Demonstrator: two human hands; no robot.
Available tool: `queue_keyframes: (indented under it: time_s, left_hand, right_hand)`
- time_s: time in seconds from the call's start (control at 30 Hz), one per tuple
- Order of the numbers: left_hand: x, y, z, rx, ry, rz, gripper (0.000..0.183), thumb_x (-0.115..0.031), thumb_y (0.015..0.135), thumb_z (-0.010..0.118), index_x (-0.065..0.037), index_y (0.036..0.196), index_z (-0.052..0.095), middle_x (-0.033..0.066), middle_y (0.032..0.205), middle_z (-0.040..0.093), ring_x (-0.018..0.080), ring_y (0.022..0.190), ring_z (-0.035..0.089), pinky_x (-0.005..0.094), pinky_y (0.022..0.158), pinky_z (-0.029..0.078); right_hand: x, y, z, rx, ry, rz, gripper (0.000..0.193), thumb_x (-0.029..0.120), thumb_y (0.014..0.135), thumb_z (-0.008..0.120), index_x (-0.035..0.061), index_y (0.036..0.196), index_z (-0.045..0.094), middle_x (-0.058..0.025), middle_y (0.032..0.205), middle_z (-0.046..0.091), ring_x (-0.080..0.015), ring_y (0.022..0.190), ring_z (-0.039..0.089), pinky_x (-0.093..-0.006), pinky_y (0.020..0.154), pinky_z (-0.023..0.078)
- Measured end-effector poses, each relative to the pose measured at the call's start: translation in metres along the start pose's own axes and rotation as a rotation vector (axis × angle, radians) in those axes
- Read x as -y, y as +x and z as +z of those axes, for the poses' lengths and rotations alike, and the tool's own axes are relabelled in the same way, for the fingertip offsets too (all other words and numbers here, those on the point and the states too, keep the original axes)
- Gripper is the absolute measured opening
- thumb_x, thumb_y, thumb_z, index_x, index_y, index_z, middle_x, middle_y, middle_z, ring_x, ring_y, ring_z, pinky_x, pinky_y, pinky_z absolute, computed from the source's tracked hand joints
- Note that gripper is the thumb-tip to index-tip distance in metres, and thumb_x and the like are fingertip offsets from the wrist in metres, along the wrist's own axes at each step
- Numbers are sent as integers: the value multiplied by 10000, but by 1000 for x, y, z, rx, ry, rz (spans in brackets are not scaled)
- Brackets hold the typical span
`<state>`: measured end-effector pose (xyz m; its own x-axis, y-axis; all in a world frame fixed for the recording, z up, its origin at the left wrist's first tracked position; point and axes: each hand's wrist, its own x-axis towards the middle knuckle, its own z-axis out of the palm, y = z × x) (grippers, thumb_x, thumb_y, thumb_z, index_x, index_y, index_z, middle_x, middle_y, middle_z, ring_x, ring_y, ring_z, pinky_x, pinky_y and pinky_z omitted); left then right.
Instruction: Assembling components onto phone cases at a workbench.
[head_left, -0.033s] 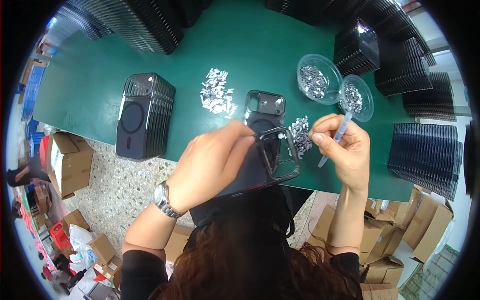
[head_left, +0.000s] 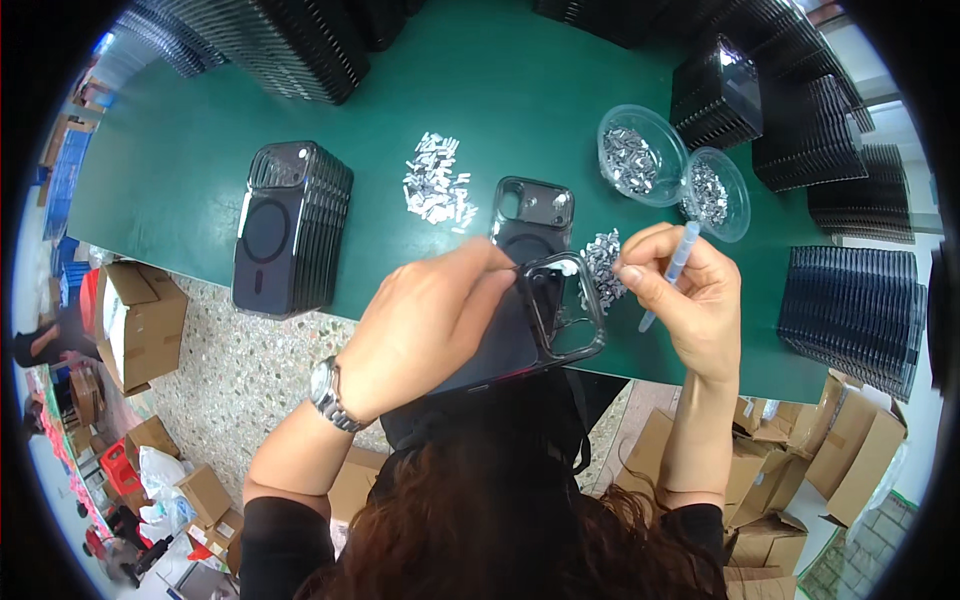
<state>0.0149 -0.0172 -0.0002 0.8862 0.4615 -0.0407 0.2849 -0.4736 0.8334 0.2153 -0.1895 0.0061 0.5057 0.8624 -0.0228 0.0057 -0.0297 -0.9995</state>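
Observation:
My left hand [head_left: 415,320], with a watch on its wrist, pinches the edge of a dark phone case [head_left: 490,345] with a clear camera surround. The case is tilted near the table's front edge, and part of it lies behind the hand. Beyond it, another dark phone case [head_left: 553,207] lies on the table. My right hand [head_left: 695,295] is closed around a slim translucent blue pen-like stick [head_left: 680,255]. Its thumb and forefinger meet beside a pile of small grey pieces [head_left: 603,268]; anything between those fingertips is too small to make out.
A pile of small whitish pieces [head_left: 435,182] lies mid-table. Two clear bowls, one larger [head_left: 604,150] and one smaller [head_left: 741,190], hold small silvery pieces. Stacked phone cases [head_left: 325,225] stand on the left, with more stacks [head_left: 850,320] on the right. Cardboard boxes [head_left: 145,330] sit beyond the table.

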Motion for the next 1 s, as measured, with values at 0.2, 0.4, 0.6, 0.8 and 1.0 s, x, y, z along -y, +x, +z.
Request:
queue_keyframes:
  time_s: [0.2, 0.4, 0.6, 0.8, 1.0]
  left_hand:
    - [2, 3, -1, 68, -2, 4, 131, -103, 1028, 632, 17, 1027, 682, 215, 871, 702, 401, 782, 688, 402, 689, 520]
    - [9, 3, 3, 90, 9, 17, 121, -87, 1011, 628, 17, 1035, 685, 241, 888, 691, 439, 798, 656, 430, 684, 507]
    - [6, 7, -1, 117, -32, -7, 117, -90, 1005, 632, 13, 1025, 682, 241, 870, 690, 454, 804, 654, 451, 685, 504]
    - [1, 6, -2, 113, 55, 21, 109, -107, 1003, 641, -3, 997, 672, 226, 866, 694, 446, 802, 658, 460, 685, 508]
    - [5, 5, -1, 98, 39, 32, 121, -136, 997, 665, -16, 985, 676, 203, 849, 698, 429, 789, 669, 459, 677, 516]
  right_hand:
    - [3, 20, 32, 214, -539, -366, 185, -60, 842, 731, 3, 1010, 685, -117, 943, 666, -277, 797, 636, -358, 694, 505]
    - [6, 25, 40, 352, -881, -464, 269, -72, 801, 701, 36, 1041, 645, -104, 902, 635, -337, 849, 616, -440, 679, 513]
    - [10, 25, 39, 357, -852, -404, 208, -86, 786, 684, 20, 959, 638, -104, 928, 674, -336, 851, 628, -435, 722, 509]
    - [15, 27, 40, 328, -831, -162, 191, 11, 876, 694, 16, 1064, 661, -173, 915, 668, -416, 829, 644, -487, 713, 520]
    - [18, 33, 37, 419, -680, -46, 210, 45, 898, 701, -15, 1097, 676, -217, 935, 665, -448, 845, 649, -478, 732, 518]
